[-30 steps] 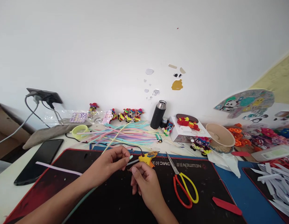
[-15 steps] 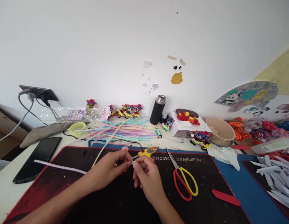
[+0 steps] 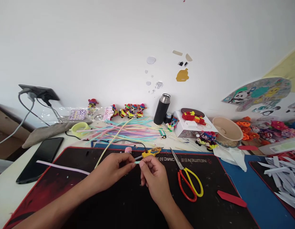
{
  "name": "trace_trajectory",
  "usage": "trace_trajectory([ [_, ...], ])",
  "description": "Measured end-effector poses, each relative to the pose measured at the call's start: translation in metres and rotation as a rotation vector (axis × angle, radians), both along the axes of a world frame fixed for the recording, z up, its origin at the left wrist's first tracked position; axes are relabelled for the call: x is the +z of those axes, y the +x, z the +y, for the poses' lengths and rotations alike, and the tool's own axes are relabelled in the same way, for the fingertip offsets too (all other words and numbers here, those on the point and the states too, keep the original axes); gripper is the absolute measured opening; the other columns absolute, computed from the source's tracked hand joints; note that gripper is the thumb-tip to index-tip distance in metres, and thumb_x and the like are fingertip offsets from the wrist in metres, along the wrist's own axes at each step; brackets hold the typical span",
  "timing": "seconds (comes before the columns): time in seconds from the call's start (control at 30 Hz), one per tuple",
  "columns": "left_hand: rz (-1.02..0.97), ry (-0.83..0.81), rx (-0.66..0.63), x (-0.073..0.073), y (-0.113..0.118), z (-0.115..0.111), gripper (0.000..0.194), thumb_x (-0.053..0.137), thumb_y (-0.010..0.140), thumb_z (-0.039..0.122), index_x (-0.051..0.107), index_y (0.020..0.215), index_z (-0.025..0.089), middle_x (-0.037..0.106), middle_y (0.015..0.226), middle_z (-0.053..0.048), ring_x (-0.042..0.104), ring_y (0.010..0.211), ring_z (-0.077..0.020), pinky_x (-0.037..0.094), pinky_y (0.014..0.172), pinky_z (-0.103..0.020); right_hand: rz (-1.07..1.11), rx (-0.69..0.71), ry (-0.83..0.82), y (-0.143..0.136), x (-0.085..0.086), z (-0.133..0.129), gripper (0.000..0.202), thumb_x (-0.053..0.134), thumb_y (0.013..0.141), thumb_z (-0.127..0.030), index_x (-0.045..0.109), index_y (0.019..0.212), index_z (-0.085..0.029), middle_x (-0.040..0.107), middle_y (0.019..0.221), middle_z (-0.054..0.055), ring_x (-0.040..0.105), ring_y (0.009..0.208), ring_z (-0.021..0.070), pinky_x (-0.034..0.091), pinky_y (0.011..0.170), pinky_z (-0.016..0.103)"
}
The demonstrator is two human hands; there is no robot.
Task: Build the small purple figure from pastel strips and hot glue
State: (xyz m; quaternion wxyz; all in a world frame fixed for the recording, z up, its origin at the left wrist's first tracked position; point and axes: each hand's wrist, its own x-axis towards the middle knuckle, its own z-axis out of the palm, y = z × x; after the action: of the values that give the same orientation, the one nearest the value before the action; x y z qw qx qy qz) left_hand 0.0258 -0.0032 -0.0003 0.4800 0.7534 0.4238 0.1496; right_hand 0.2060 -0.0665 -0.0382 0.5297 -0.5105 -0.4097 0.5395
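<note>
Over the dark mat, my left hand (image 3: 118, 170) and my right hand (image 3: 153, 173) face each other, each pinching an end of a short pale-green pipe cleaner piece (image 3: 137, 162). Only a small stretch of it shows between the fingertips. Just beyond the fingers lies a yellow hot glue gun (image 3: 148, 153), with a small pink object (image 3: 128, 149) to its left. A lilac pipe cleaner (image 3: 63, 167) passes behind my left forearm, and a long pale-yellow one (image 3: 111, 143) slants up from behind my left hand. Scissors (image 3: 188, 179) with red and yellow handles lie right of my right hand.
A bundle of pastel pipe cleaners (image 3: 123, 132) lies at the back. Around it stand a black flask (image 3: 162, 109), a white box (image 3: 180, 128), several small figures (image 3: 131, 111) and a beige bowl (image 3: 227, 127). A phone (image 3: 40, 159) sits left; white strips (image 3: 284, 178) lie right.
My fingertips have moved slightly apart, so more of the pale-green piece shows between them. The whole view has shifted a little.
</note>
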Motion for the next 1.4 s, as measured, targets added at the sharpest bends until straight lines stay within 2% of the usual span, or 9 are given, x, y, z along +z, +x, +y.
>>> trace_trajectory([
  [0.37, 0.025, 0.005, -0.001, 0.0024, -0.001, -0.0006, 0.032, 0.055, 0.098, 0.042, 0.071, 0.083, 0.018, 0.061, 0.071, 0.003, 0.052, 0.068, -0.0161, 0.036, 0.064, -0.026, -0.018, 0.029, 0.0, 0.0004, -0.0014, -0.001, 0.037, 0.07, 0.093, -0.053, 0.061, 0.081, -0.019, 0.054, 0.056, -0.007, 0.048, 0.042, 0.0069, 0.032, 0.041, 0.017],
  [0.63, -0.023, 0.007, 0.056, 0.0006, -0.0014, 0.0004, 0.033, 0.056, 0.096, 0.044, 0.066, 0.079, 0.018, 0.056, 0.07, 0.004, 0.048, 0.068, -0.0153, 0.035, 0.065, -0.026, 0.043, -0.024, -0.023, 0.0045, 0.0021, 0.0017, 0.046, 0.069, 0.092, -0.062, 0.067, 0.097, -0.017, 0.055, 0.056, -0.007, 0.048, 0.04, 0.0072, 0.032, 0.038, 0.016],
  [0.77, -0.001, 0.028, 0.038, -0.0006, 0.0017, -0.0005, 0.031, 0.056, 0.096, 0.042, 0.067, 0.079, 0.019, 0.056, 0.07, 0.004, 0.048, 0.068, -0.0151, 0.034, 0.064, -0.026, 0.043, 0.0, -0.015, 0.0038, 0.0, 0.0012, 0.043, 0.07, 0.093, -0.06, 0.067, 0.101, -0.017, 0.056, 0.058, -0.007, 0.049, 0.041, 0.0072, 0.033, 0.038, 0.016],
  [1.07, 0.029, 0.053, 0.054, -0.0013, 0.0018, -0.0027, 0.032, 0.054, 0.097, 0.043, 0.072, 0.085, 0.019, 0.068, 0.078, 0.001, 0.056, 0.074, -0.0177, 0.039, 0.068, -0.027, -0.031, 0.004, -0.007, 0.0017, -0.0053, 0.0014, 0.037, 0.069, 0.094, -0.055, 0.065, 0.089, -0.018, 0.054, 0.055, -0.007, 0.048, 0.042, 0.0083, 0.038, 0.042, 0.018],
  [1.4, 0.022, 0.073, 0.038, 0.0017, 0.0006, -0.0009, 0.031, 0.053, 0.096, 0.041, 0.069, 0.082, 0.019, 0.064, 0.075, 0.002, 0.054, 0.072, -0.0173, 0.04, 0.068, -0.026, -0.032, 0.009, -0.02, -0.0013, -0.0042, 0.0, 0.041, 0.071, 0.091, -0.059, 0.065, 0.088, -0.018, 0.054, 0.055, -0.007, 0.048, 0.042, 0.0087, 0.039, 0.042, 0.019],
])
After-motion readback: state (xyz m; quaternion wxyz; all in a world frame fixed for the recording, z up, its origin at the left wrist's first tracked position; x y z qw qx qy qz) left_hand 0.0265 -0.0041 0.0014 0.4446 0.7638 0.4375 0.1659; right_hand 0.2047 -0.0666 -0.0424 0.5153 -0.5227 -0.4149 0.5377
